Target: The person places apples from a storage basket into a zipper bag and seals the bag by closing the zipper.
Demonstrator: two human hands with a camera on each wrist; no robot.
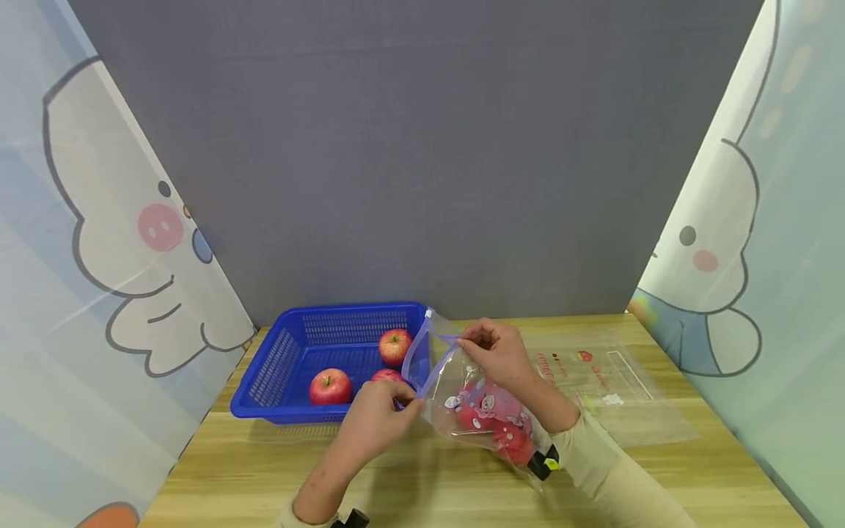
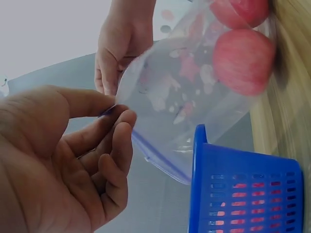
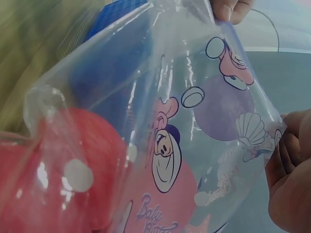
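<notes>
A clear zip bag (image 1: pixel 462 389) printed with cartoon figures hangs between both hands, its purple-edged mouth spread apart toward the basket. Thumb and fingers of my left hand (image 1: pixel 378 423) pinch the near side of that rim. On the far side of the rim, my right hand (image 1: pixel 498 354) pinches the plastic. Red apples (image 2: pixel 244 61) lie at the bottom of the bag, close to the tabletop. Beside the left hand stands a blue basket (image 1: pixel 264 367) with several apples in it, among them one at the front (image 1: pixel 330 386) and one at the back (image 1: pixel 394 347).
A second clear printed bag (image 1: pixel 614 389) lies flat on the wooden table (image 1: pixel 218 469) at the right. A dark grey panel (image 1: pixel 422 161) rises behind the table. Curtains with cartoon prints (image 1: pixel 125 220) hang at the sides.
</notes>
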